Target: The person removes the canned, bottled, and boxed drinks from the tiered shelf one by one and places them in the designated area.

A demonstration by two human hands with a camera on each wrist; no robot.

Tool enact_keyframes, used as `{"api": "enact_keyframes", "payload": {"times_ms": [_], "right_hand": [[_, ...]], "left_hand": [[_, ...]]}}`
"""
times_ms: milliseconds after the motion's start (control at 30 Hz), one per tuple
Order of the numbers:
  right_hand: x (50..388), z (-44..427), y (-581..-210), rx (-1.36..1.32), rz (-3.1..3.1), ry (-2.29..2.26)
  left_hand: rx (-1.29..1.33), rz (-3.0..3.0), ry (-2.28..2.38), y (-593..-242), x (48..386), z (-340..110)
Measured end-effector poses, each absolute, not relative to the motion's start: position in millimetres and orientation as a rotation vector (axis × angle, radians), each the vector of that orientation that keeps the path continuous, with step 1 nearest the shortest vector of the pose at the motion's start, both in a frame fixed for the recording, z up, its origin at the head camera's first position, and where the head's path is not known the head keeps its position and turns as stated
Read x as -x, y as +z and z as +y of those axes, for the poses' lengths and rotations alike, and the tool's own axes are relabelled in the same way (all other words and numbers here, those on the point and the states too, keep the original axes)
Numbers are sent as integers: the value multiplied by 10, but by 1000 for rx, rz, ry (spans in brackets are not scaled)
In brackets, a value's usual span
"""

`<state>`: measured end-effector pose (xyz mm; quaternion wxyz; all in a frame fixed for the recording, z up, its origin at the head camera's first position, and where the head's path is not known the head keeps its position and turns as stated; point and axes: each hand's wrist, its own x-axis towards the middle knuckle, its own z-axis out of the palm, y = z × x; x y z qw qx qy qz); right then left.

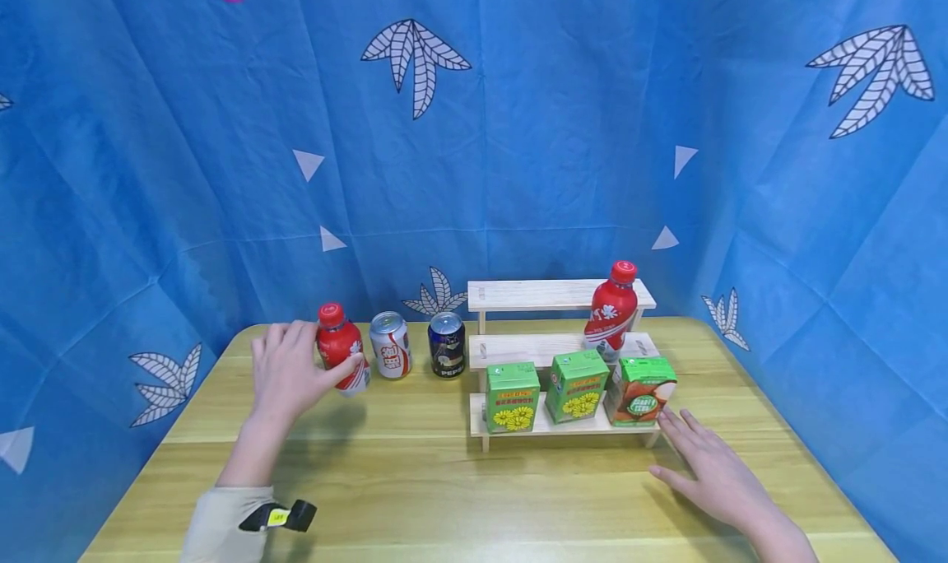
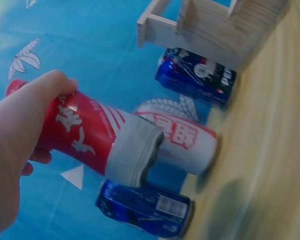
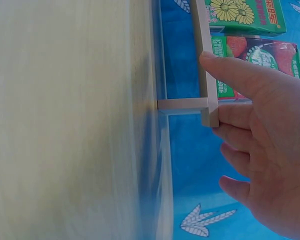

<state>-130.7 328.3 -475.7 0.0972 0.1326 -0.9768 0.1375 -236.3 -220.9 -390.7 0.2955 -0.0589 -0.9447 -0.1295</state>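
The left hand [image 1: 292, 369] grips a red bottle [image 1: 342, 345] with a red cap; in the left wrist view this bottle [image 2: 90, 132] is tilted, its base off the table and nearer the camera than the cans. The right hand [image 1: 714, 472], fingers extended, is at the right front corner of a wooden three-tier rack [image 1: 518, 349]. In the right wrist view the right hand [image 3: 275, 135] has its thumb and fingers by the end of the rack's lowest shelf [image 3: 205, 75], beside a green and red carton [image 3: 262, 57].
On the lowest shelf stand two green cartons [image 1: 513, 398] [image 1: 578, 386] and a green-brown carton [image 1: 640, 394]. Another red bottle [image 1: 613, 308] stands on the middle shelf. Left of the rack are a dark blue can [image 1: 447, 347] and a white can [image 1: 391, 347]; the left wrist view also shows another blue can [image 2: 145, 207].
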Motion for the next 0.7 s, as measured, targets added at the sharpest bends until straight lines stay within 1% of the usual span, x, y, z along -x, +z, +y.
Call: {"api": "enact_keyframes", "payload": {"times_ms": [700], "right_hand": [[1301, 3284, -4749, -382, -2903, 426]], "left_hand": [[124, -2568, -331, -4305, 2420, -2326]]}}
